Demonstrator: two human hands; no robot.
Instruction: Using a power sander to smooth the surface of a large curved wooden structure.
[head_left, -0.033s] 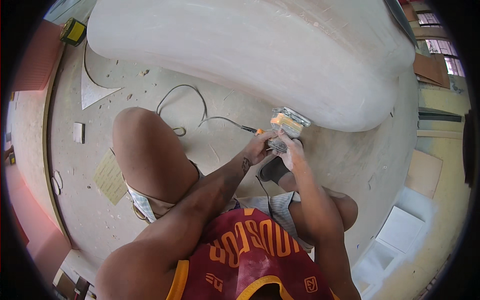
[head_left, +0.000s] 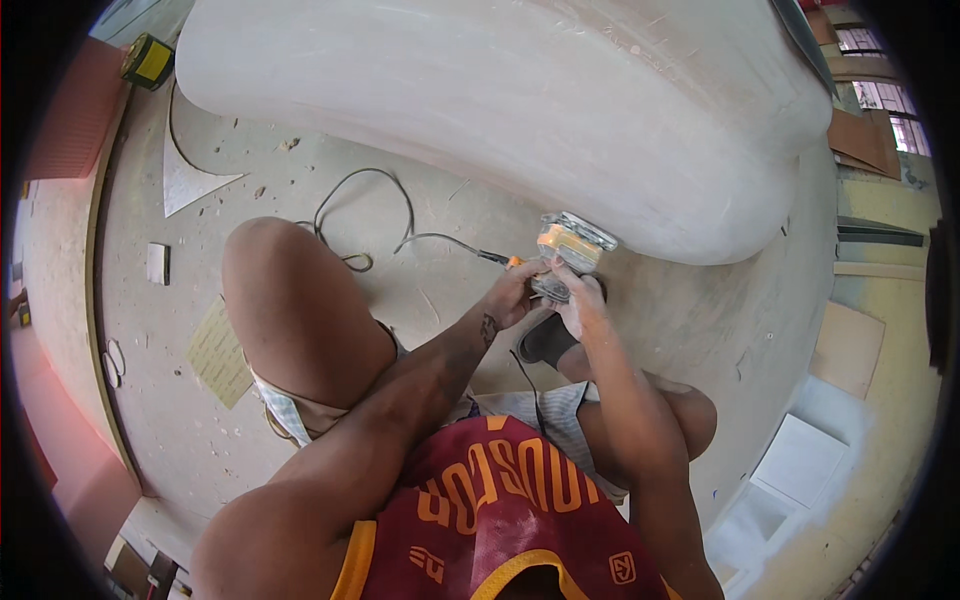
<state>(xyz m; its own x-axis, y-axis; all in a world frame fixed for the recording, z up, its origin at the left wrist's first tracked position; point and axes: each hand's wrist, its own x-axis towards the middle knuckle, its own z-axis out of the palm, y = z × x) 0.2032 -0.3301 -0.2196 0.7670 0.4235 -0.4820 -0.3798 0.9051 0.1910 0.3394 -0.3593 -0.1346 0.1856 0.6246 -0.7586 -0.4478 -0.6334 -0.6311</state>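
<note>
Between my two hands is a dusty orange-and-grey electric sander (head_left: 568,243), its flat pad tilted toward the big, smooth white moulded body (head_left: 480,100). The pad lies close to the body's lower edge; whether they touch I cannot tell. My left hand (head_left: 515,293) is closed round the sander's near end, beside the orange piece where the power cord (head_left: 440,236) comes in. From the other side my right hand (head_left: 580,302) grips the same end, thumb on top. The undersides of the fingers are hidden.
The cord loops on the dusty floor beside my bent left knee (head_left: 290,290). Left of it lie a yellowish paper sheet (head_left: 220,352), a small block (head_left: 158,264) and a curved white offcut (head_left: 190,180). A tin (head_left: 147,62) stands far left; boards (head_left: 845,345) lean at right.
The sander and both hands have shifted very slightly to the left. Their grip looks the same.
</note>
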